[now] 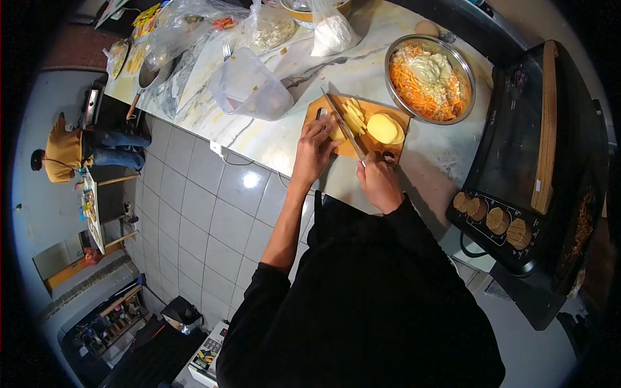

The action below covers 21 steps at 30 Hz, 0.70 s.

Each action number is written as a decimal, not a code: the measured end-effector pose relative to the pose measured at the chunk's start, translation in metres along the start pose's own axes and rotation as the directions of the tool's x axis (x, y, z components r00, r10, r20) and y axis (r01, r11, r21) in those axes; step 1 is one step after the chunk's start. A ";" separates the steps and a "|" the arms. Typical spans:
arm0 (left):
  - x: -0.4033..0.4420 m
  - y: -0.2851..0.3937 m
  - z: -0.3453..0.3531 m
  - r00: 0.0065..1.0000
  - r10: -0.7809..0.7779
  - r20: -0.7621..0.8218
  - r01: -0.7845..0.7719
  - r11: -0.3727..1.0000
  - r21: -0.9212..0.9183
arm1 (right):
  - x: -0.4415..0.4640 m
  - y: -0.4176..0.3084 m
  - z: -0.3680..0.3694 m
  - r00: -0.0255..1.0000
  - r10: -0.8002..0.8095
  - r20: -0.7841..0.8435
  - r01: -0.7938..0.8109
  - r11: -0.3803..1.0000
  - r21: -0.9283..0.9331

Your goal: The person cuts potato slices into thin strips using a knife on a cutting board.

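Observation:
My right hand (380, 181) grips the handle of a kitchen knife (344, 123), whose blade lies across a wooden cutting board (310, 116). My left hand (315, 152) is at the board's left side, its bent fingers pressing on a pale yellow piece, apparently potato (337, 132), beside the blade. Right of the blade lie cut potato sticks (353, 115). Next to them is a stack of round potato slices (383, 129). My fingers partly hide the piece under my left hand.
A metal bowl (474, 84) of grated orange and pale food stands behind the board, right. A clear plastic container (249, 87) and bags, one with white powder (333, 32), are on the marble counter. An oven (511, 142) stands right. Another person (65, 152) stands far left.

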<state>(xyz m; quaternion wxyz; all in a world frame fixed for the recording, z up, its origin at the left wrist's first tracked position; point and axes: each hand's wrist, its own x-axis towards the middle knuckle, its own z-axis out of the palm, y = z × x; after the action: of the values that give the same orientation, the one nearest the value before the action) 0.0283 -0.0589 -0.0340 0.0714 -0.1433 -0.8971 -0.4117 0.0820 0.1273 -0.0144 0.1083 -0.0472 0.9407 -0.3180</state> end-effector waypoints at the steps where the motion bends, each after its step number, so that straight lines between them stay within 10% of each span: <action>1: 0.000 -0.001 0.000 1.000 0.001 0.000 -0.001 1.000 0.001 | -0.001 0.000 0.001 1.000 0.000 -0.001 0.000 1.000 0.001; 21: 0.003 0.000 -0.002 0.999 -0.040 -0.003 0.040 0.997 -0.071 | -0.006 -0.015 0.005 1.000 0.008 -0.014 -0.008 0.998 -0.056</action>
<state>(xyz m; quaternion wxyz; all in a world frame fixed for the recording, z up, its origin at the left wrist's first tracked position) 0.0255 -0.0600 -0.0324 0.0602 -0.1267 -0.8845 -0.4449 0.0891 0.1135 -0.0080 0.1019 -0.0443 0.9502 -0.2912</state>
